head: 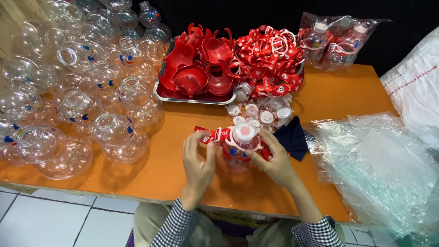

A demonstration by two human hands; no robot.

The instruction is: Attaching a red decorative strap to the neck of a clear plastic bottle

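Observation:
A clear round plastic bottle (234, 158) with a white and pink cap (245, 131) stands on the orange table (173, 151) in front of me. A red patterned strap (211, 135) runs from its neck out to the left. My left hand (198, 160) pinches that strap beside the bottle. My right hand (276, 161) holds the bottle's right side, fingers at the neck ring and the strap's other end.
A heap of clear empty bottles (77, 87) fills the table's left. A metal tray (194, 98) holds red plastic parts (199, 66) and red straps (270, 55). Loose caps (258, 113), a dark cloth (292, 137), bagged bottles (336, 41) and clear plastic bags (379, 169) lie at the right.

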